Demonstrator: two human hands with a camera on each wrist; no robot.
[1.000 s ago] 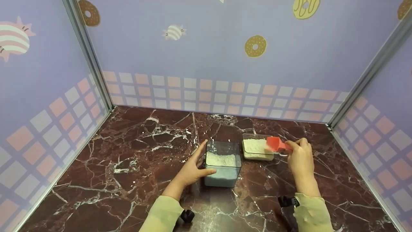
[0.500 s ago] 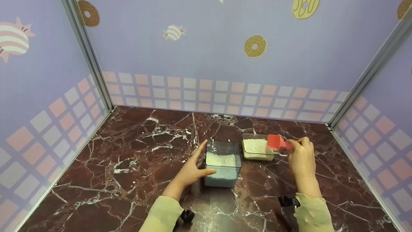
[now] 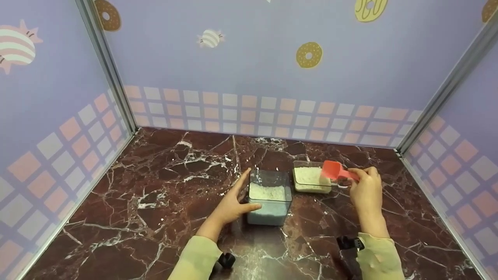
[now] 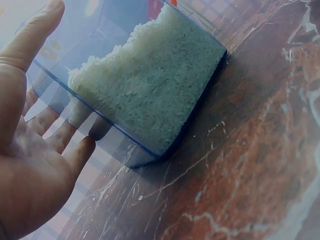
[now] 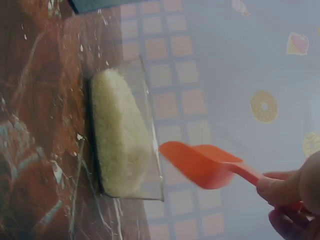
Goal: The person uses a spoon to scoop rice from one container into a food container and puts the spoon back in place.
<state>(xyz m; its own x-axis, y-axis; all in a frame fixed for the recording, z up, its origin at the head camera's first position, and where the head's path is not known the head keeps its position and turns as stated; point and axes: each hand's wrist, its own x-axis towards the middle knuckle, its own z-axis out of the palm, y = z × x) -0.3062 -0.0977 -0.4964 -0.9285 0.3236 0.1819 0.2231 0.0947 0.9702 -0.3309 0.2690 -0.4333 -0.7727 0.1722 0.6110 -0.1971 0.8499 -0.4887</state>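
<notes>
My right hand [image 3: 365, 190] pinches the scoop [image 3: 332, 170]; my straight-fingered left hand [image 3: 230, 207] touches the box [image 3: 267, 216] at nine o'clock; only right-wrist view shows tub [image 5: 135, 78] clearance.

Clad in pale yellow-green sleeves [image 3: 380, 258], creased, wrist-length, fitted with a small black left camera [image 3: 226, 260] and a blocky black right camera [image 3: 345, 243], bare at left hand [image 3: 229, 208] and right hand [image 3: 365, 190]
</notes>
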